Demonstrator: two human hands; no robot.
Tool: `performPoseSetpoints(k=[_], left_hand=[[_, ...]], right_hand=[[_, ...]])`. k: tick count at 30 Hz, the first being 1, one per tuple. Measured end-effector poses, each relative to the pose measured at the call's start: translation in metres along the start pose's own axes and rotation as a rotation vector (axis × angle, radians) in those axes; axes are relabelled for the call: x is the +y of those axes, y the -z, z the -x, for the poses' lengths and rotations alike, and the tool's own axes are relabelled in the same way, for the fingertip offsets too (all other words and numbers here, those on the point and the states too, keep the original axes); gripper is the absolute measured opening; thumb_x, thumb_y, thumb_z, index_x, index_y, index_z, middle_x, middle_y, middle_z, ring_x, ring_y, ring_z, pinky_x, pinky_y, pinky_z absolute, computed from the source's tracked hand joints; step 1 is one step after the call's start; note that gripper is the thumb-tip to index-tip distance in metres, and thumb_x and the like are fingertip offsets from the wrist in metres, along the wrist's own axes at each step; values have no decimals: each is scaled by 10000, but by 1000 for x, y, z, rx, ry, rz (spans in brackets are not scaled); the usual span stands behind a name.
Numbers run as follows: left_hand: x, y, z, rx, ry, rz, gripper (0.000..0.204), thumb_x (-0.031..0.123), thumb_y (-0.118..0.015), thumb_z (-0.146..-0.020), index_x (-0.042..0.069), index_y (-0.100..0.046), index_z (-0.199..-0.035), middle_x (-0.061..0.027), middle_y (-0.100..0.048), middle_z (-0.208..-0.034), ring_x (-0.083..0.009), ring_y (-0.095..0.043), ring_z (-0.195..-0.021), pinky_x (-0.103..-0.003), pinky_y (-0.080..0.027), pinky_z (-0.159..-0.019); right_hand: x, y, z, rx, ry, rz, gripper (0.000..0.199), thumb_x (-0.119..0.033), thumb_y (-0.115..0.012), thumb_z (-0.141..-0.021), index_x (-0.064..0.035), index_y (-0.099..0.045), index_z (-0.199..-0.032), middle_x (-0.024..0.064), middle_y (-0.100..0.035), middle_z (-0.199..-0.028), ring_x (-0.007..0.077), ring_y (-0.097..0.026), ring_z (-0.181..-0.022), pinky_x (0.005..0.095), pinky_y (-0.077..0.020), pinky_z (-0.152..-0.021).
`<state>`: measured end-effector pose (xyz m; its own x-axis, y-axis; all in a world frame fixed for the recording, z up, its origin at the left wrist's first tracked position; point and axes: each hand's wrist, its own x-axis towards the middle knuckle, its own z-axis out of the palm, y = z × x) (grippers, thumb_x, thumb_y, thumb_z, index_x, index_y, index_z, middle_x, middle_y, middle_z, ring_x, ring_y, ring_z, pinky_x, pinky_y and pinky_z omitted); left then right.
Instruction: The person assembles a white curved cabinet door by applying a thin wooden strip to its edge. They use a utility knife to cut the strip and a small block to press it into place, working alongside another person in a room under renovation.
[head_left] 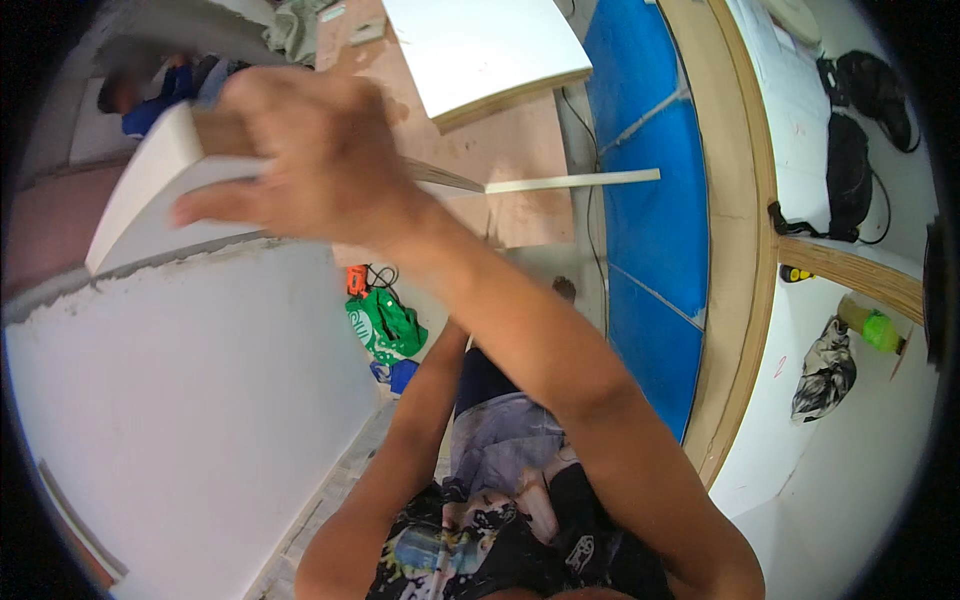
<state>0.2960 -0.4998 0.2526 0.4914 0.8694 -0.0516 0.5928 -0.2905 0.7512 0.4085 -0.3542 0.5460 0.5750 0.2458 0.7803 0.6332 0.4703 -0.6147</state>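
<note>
My right hand (300, 155) reaches up and to the left and is closed over the edge of a white board with a raw wooden edge (150, 195), which is tilted at the upper left. A thin white strip (572, 181) sticks out to the right from behind the hand. My left forearm (415, 420) rises from below and passes behind my right forearm. My left hand is hidden there.
A big white panel (180, 400) fills the left. Another white board (480, 50) lies at the top on brown sheet wood. Blue sheeting (650, 200) and a curved wooden edge (738, 250) run down the right. A green bag (385, 325) and an orange tool (357, 280) lie on the floor. Another person (150, 95) is at upper left.
</note>
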Motion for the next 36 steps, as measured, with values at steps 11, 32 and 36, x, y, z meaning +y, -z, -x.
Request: performPoseSetpoints(k=[11, 32, 36], left_hand=[[-43, -63, -73, -270, 70, -389, 360, 287, -450, -971, -35, -497, -1125, -301, -631, -889, -425, -635, -864, -480, -492, -742], [-32, -58, -52, -536, 593, 700, 298, 370, -412, -1002, 79, -474, -983, -51, -537, -663, -142, -506, -444, -270, -442, -404], [-34, -63, -45, -508, 564, 697, 292, 350, -437, -982, 59, -465, -994, -56, -536, -664, -142, -506, -445, -266, -431, -388]], right_hand=[[-12, 14, 7, -31, -83, 31, 536, -542, -795, -547, -90, -561, -713, 48, -588, -622, 212, -632, -599, 340, -491, -515], [-16, 4, 11, 31, -7, 112, 573, -654, -718, -584, -116, -576, -720, 14, -581, -599, 161, -609, -547, 320, -456, -479], [-15, 8, 11, -30, -27, 91, 565, -645, -724, -583, -116, -585, -725, 19, -585, -598, 167, -613, -549, 328, -464, -484]])
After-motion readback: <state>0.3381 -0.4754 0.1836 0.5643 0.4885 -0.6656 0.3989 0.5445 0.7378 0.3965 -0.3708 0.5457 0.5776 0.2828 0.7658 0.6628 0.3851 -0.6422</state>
